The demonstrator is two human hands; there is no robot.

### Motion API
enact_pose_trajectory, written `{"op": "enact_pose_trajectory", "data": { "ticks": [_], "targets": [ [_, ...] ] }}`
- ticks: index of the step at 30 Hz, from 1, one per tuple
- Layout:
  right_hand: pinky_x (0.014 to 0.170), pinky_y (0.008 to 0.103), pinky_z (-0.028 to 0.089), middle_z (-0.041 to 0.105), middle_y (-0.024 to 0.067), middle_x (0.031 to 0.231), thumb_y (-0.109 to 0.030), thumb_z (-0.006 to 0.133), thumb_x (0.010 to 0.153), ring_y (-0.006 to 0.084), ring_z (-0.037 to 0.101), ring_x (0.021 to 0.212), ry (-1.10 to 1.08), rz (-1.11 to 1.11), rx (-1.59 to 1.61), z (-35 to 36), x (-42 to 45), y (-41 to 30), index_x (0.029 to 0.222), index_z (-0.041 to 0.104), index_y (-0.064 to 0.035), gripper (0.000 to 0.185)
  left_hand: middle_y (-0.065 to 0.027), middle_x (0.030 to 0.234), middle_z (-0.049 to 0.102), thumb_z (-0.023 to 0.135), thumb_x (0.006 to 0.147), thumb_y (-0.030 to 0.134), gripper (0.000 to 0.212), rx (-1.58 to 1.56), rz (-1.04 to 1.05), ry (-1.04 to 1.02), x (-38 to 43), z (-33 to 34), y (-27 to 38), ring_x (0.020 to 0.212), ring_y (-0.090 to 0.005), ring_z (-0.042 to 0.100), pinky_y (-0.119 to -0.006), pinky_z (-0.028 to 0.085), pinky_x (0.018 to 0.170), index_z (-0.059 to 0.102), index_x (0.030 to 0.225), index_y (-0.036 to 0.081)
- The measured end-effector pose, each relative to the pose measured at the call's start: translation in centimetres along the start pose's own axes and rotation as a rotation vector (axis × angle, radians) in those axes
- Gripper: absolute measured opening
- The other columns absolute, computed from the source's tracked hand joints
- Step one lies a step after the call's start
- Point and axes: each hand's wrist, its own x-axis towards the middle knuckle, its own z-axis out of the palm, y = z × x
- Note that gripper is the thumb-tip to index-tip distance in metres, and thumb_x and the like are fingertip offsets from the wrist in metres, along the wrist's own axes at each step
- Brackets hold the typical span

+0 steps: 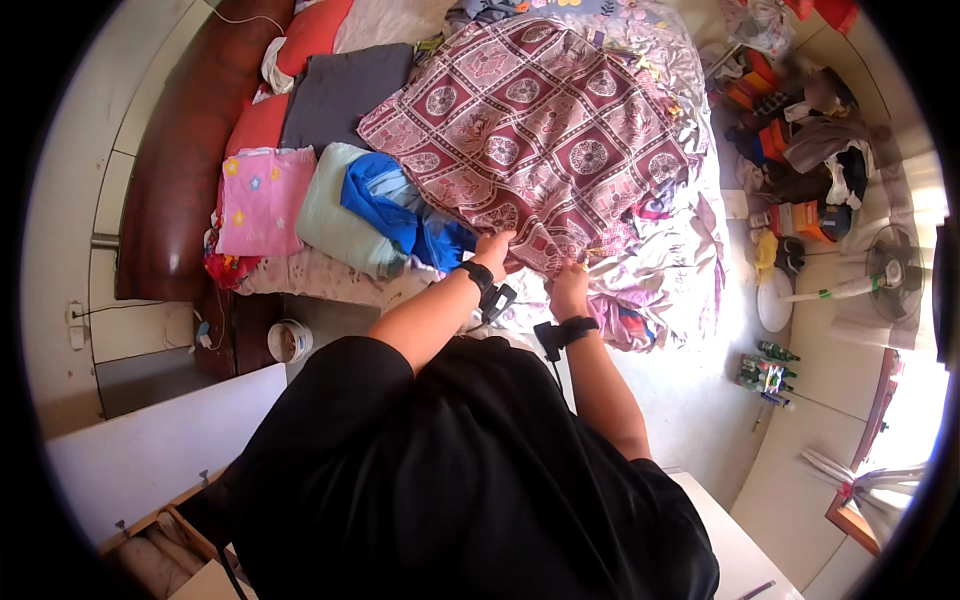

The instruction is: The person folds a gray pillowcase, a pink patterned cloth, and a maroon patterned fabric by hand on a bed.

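Observation:
A maroon and pink patterned cloth point(540, 135) lies spread on the bed, wrinkled towards its near corner. My left hand point(495, 253) grips its near edge. Just to the right, my right hand point(570, 286) has its fingers closed on the cloth near the corner. Blue clothing point(382, 202) lies left of the cloth, partly over a folded pale green cloth point(337, 202). Further left are a folded pink cloth with stars point(268, 199) and a folded dark grey cloth point(341, 94). Crumpled pink and purple fabric point(622, 319) is beside my right hand.
The wooden headboard point(180, 150) stands at the left. A white bucket point(289, 340) is on the floor by the bed. At the right are a standing fan point(892, 274), green bottles point(765, 373), and piled clothes and boxes point(806, 221). An opened drawer or chest point(176, 555) is at lower left.

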Motion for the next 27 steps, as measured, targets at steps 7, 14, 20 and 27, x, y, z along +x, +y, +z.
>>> {"op": "enact_pose_trajectory", "data": {
  "ticks": [7, 14, 20, 27],
  "targets": [
    [0.057, 0.0409, 0.038, 0.051, 0.0191, 0.062, -0.023, 0.049, 0.092, 0.0222, 0.050, 0.055, 0.015, -0.533, -0.654, 0.0, -1.7, 0.1, 0.073, 0.054, 0.0099, 0.038, -0.0142, 0.114, 0.060, 0.058, 0.083, 0.029, 0.042, 1.321, 0.631, -0.090, 7.8, -9.2, 2.9, 0.104, -0.0288, 0.058, -0.047, 0.047, 0.088, 0.054, 0.115, 0.002],
    [0.049, 0.0304, 0.030, 0.047, 0.0009, 0.057, -0.023, 0.049, 0.093, 0.0094, 0.036, 0.055, -0.130, -0.323, -0.475, -3.3, -5.4, -6.9, 0.074, 0.056, 0.0067, 0.036, -0.0147, 0.114, 0.059, 0.065, 0.079, 0.025, 0.045, 0.146, 0.169, -0.037, 7.8, -4.5, 9.4, 0.101, -0.0288, 0.059, -0.045, 0.049, 0.082, 0.055, 0.116, 0.003],
    [0.051, 0.0281, 0.035, 0.045, 0.0013, 0.059, -0.017, 0.047, 0.095, 0.0114, 0.041, 0.053, -0.096, -0.206, -0.348, 0.1, -8.9, -14.6, 0.072, 0.055, 0.0011, 0.030, -0.0111, 0.108, 0.062, 0.054, 0.088, 0.033, 0.034, -0.161, 0.112, -0.160, 16.1, -9.4, 14.1, 0.094, -0.0306, 0.062, -0.048, 0.052, 0.073, 0.059, 0.110, 0.008],
    [0.051, 0.0163, 0.038, 0.056, 0.0021, 0.080, -0.011, 0.048, 0.095, 0.0052, 0.047, 0.061, 0.077, -0.178, -0.264, 2.1, -10.3, -20.3, 0.102, 0.055, 0.0041, 0.018, -0.0137, 0.113, 0.059, 0.050, 0.093, 0.032, 0.038, -0.271, -0.043, 0.172, 22.4, -11.8, 20.6, 0.095, -0.0323, 0.059, -0.048, 0.052, 0.068, 0.057, 0.117, 0.003]
  ]
}}
